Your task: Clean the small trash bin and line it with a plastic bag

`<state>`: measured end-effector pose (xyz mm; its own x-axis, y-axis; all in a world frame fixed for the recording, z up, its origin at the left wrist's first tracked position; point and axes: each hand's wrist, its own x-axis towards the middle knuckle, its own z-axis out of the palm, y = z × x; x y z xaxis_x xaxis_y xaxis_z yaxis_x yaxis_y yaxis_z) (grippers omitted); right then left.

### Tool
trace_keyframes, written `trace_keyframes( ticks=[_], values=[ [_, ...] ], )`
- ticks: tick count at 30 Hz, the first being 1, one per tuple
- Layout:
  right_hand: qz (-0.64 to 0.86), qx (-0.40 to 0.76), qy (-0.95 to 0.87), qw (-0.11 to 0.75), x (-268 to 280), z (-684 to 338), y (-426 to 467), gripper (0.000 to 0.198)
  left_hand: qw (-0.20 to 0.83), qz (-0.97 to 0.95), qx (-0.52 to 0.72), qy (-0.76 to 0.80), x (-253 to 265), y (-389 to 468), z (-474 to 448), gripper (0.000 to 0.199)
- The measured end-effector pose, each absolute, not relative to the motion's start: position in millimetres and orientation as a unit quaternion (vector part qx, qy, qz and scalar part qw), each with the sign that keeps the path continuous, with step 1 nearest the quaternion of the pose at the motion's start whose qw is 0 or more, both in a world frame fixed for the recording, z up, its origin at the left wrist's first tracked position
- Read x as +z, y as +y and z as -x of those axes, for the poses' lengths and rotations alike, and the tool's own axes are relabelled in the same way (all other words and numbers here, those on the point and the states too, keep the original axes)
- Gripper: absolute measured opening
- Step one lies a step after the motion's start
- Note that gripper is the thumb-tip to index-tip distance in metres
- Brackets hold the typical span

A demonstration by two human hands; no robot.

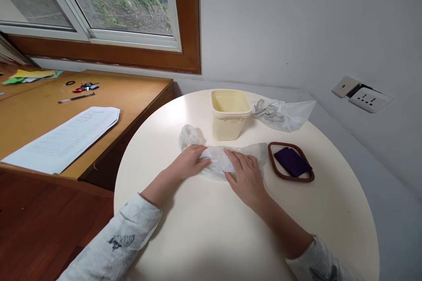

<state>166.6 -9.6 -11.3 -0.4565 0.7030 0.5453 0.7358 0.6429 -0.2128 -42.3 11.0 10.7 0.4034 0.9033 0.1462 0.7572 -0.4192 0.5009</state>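
Clear plastic bag (227, 158) is lying flat on the round white bench (204, 228), near its middle. Left hand (189, 162) and right hand (245, 175) are pressing down on it, palms flat, fingers extended, hands slightly apart. Cream tub (230, 114) is standing just behind the bag. Brown lid (290, 162) is lying to the right; second bag (283, 114) is resting beyond it.

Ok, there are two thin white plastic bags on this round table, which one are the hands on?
The flattened thin white plastic bag in front of the cream plastic tub; left hand and right hand both rest on it. The other crumpled bag lies untouched right of the tub.
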Motion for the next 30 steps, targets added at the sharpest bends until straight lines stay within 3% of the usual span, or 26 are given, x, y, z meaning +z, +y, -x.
trace_keyframes(
  ticks=[6,8,15,20,22,26,30],
  values=[
    [0.466,0.017,-0.832,0.302,-13.1,-181.8,-1.8,0.063,0.231,-0.822,0.178,0.488,8.6,12.5,51.9,0.075],
    [0.470,0.028,-0.823,0.318,-13.9,-187.2,0.8,0.057,0.221,-0.825,0.161,0.495,5.5,13.7,55.0,0.081],
    [0.509,0.027,-0.807,0.300,-19.6,-206.6,11.5,0.044,0.183,-0.824,0.171,0.508,-2.8,17.7,60.0,0.033],
    [0.402,-0.049,-0.808,0.427,-3.4,-202.9,-2.6,0.048,0.136,-0.828,0.188,0.511,1.3,17.9,57.4,0.033],
    [0.329,-0.078,-0.832,0.440,2.6,-194.5,-11.7,0.044,0.122,-0.834,0.185,0.505,4.9,16.1,55.4,0.030],
    [0.311,-0.090,-0.879,0.349,1.1,-177.0,-19.6,0.043,0.107,-0.862,0.179,0.462,11.0,10.5,49.7,0.030],
    [0.398,-0.054,-0.886,0.234,-10.2,-174.4,-11.5,0.057,0.091,-0.873,0.182,0.443,12.6,6.3,43.2,0.020]
  ],
)
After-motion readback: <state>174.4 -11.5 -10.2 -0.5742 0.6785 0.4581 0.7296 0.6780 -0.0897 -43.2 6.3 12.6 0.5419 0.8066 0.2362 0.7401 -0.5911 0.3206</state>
